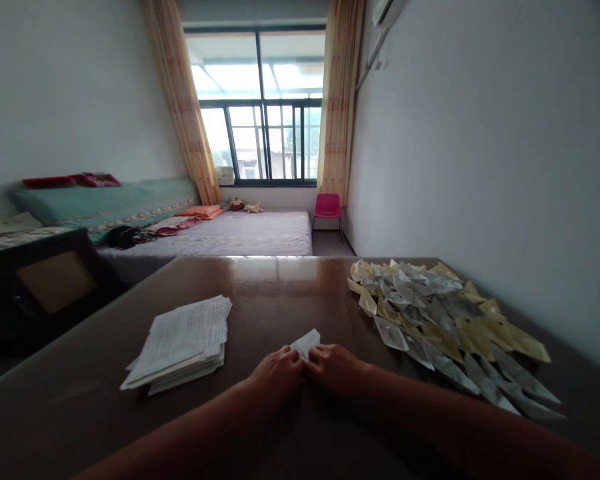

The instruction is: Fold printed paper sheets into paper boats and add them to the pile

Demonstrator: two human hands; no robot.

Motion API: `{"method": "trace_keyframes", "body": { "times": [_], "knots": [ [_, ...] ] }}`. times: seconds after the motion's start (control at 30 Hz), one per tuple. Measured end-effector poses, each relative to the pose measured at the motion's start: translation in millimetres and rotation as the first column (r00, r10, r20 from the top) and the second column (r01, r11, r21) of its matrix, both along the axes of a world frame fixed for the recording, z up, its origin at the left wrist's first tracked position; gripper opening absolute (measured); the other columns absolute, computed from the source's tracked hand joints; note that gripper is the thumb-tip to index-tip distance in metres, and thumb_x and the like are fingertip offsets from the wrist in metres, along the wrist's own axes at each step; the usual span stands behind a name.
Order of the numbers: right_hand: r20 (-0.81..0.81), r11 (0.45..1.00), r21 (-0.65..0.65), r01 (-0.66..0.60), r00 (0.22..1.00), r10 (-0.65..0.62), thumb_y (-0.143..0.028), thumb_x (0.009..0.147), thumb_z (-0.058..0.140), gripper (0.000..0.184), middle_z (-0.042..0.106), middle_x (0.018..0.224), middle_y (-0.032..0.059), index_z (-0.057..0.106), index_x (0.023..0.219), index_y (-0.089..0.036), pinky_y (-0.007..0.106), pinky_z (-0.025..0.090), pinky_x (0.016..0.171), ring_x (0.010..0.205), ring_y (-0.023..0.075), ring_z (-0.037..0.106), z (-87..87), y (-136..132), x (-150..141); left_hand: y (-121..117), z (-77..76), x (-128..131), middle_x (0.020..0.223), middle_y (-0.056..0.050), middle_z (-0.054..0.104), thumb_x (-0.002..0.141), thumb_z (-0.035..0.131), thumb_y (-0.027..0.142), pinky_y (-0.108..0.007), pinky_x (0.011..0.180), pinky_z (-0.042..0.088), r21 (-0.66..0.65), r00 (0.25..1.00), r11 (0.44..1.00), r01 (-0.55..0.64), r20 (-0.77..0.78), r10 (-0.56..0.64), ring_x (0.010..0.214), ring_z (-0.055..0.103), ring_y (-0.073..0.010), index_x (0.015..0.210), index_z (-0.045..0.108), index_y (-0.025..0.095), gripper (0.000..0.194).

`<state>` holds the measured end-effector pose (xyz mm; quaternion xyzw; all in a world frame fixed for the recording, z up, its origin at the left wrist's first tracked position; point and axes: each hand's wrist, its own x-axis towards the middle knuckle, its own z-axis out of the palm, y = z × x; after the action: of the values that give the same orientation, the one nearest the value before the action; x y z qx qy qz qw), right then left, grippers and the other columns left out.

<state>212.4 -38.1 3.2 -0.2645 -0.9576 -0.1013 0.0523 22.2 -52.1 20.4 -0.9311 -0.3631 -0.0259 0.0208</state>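
Both my hands meet over a small folded sheet of paper point(307, 341) near the middle of the brown table. My left hand point(280, 371) is closed on the paper's left side. From the other side my right hand point(336, 365) grips it, fingers bent and pressed close to the left ones. A white corner of the paper sticks up beyond the knuckles; its lower part is hidden by my fingers. To the left lies a stack of printed paper sheets point(185, 337). A heap of folded paper boats point(430, 313), white and yellowish, covers the table's right side.
The glossy brown table point(260, 293) reaches forward towards a bed point(260, 230). A dark cabinet point(55, 280) stands at the left, and a pink chair point(328, 207) is by the window. The white wall point(480, 167) runs along the right.
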Motion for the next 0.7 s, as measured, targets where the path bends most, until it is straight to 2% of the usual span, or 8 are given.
{"method": "trace_keyframes", "body": {
  "times": [0.1, 0.2, 0.37, 0.53, 0.7],
  "knots": [
    [0.038, 0.996, -0.027, 0.088, 0.995, -0.087, -0.016, 0.088, 0.053, 0.013, 0.067, 0.086, 0.0082, 0.066, 0.089, -0.014, 0.026, 0.047, 0.064, 0.075, 0.0177, 0.063, 4.8, 1.6, -3.9, 7.6, -0.5, 4.5, 0.088, -0.010, 0.066, 0.086, 0.053, 0.015, -0.032, 0.073, 0.052, 0.002, 1.000, 1.000, -0.016, -0.010, 0.016, 0.084, 0.062, -0.0219, 0.086, 0.068, 0.016, 0.014],
    [0.008, 0.979, -0.031, 0.204, 0.979, -0.203, -0.015, 0.088, 0.052, 0.015, 0.068, 0.087, 0.0090, 0.067, 0.087, -0.014, 0.028, 0.048, 0.068, 0.076, 0.0186, 0.064, 8.4, 6.8, -3.8, 22.2, -0.5, 5.4, 0.091, -0.011, 0.065, 0.085, 0.053, 0.012, -0.031, 0.073, 0.052, 0.018, 1.000, 1.000, -0.010, -0.001, 0.010, 0.090, 0.060, -0.0236, 0.086, 0.068, 0.016, 0.016],
    [-0.056, 0.949, -0.038, 0.314, 0.947, -0.316, -0.016, 0.091, 0.047, 0.021, 0.068, 0.090, 0.0115, 0.068, 0.087, -0.013, 0.032, 0.046, 0.074, 0.084, 0.0205, 0.064, 10.4, 19.3, -6.8, 46.4, -2.1, 4.2, 0.095, -0.011, 0.064, 0.085, 0.053, 0.011, -0.032, 0.077, 0.052, 0.043, 0.999, 0.999, -0.034, 0.032, 0.032, 0.094, 0.059, -0.0236, 0.092, 0.067, 0.015, 0.016],
    [-0.085, 0.932, -0.065, 0.357, 0.928, -0.362, -0.020, 0.092, 0.046, 0.024, 0.068, 0.089, 0.0104, 0.069, 0.086, -0.014, 0.032, 0.043, 0.078, 0.086, 0.0201, 0.062, 11.7, 26.0, -12.4, 50.7, -6.2, -3.2, 0.093, -0.009, 0.064, 0.089, 0.049, 0.014, -0.033, 0.084, 0.051, 0.040, 0.994, 0.998, -0.048, 0.096, 0.044, 0.092, 0.058, -0.0209, 0.092, 0.066, 0.016, 0.017],
    [-0.161, 0.949, -0.061, 0.310, 0.935, -0.315, -0.032, 0.094, 0.044, 0.029, 0.066, 0.092, 0.0087, 0.069, 0.089, -0.017, 0.037, 0.041, 0.085, 0.095, 0.0224, 0.057, 8.2, 22.8, -2.1, 43.9, -12.1, -10.6, 0.103, -0.007, 0.064, 0.094, 0.041, 0.018, -0.035, 0.100, 0.044, 0.072, 0.976, 0.997, 0.033, 0.213, -0.048, 0.106, 0.053, -0.0201, 0.101, 0.063, 0.016, 0.023]
  ]
}}
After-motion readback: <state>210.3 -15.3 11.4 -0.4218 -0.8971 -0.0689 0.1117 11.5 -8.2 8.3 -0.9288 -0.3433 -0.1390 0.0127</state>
